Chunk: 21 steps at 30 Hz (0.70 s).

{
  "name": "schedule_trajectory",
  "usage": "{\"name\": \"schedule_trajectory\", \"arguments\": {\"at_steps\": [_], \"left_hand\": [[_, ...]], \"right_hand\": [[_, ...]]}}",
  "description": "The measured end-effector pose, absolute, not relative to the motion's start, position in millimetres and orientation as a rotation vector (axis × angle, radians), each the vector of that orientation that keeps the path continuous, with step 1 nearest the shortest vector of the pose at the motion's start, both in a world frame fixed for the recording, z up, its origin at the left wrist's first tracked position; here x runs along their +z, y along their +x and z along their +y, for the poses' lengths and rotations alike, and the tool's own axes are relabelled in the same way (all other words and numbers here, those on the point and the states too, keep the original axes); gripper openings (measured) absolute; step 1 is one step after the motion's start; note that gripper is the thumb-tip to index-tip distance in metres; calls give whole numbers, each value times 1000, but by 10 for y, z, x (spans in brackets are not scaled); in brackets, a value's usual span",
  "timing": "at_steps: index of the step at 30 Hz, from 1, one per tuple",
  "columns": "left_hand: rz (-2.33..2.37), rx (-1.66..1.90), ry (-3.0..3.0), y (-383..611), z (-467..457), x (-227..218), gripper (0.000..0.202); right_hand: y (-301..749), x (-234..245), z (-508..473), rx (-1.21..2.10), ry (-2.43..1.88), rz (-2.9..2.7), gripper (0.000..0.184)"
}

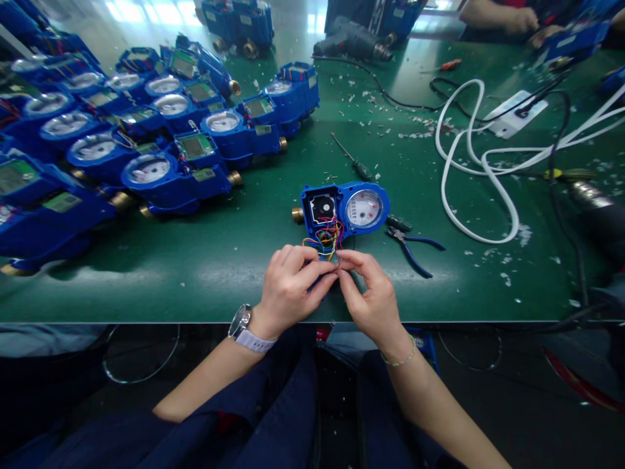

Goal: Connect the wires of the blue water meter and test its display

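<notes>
A blue water meter [382,206] lies on the green bench in front of me, its square housing uncovered and its round dial facing up. Coloured wires [328,236] spill from the housing toward me. At their near end, my left hand [293,283] pinches a thin wire with thumb and forefinger. My right hand [368,293] is pinched too, its fingertips meeting the left ones on the same dark wire. A small part under the fingertips is mostly hidden. Right of the meter lie cutting pliers [415,251] with blue handles, beside a dark screwdriver handle [399,224].
Several blue water meters [151,170] crowd the left side. A screwdriver [354,158] lies beyond my meter. Further back are a heat gun [349,40] and a white power strip [516,114] with looped white cable [443,172]. Another person's hands [525,23] work at the far right.
</notes>
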<state>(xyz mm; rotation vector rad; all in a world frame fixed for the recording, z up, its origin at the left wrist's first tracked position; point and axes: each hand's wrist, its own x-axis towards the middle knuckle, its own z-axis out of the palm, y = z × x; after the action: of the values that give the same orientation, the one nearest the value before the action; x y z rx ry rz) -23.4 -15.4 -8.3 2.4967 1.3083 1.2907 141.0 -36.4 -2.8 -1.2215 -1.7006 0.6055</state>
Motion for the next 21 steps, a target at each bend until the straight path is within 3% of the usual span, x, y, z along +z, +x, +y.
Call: {"name": "schedule_trajectory", "arguments": {"at_steps": [13,21], "left_hand": [[1092,1189,2017,-153,-185,-72,7],[1108,1172,1817,-144,-188,-120,9]], "right_hand": [[1545,90,-283,756,-1309,-1669,8],[1494,101,-185,865,-1338,-1713,22]]}}
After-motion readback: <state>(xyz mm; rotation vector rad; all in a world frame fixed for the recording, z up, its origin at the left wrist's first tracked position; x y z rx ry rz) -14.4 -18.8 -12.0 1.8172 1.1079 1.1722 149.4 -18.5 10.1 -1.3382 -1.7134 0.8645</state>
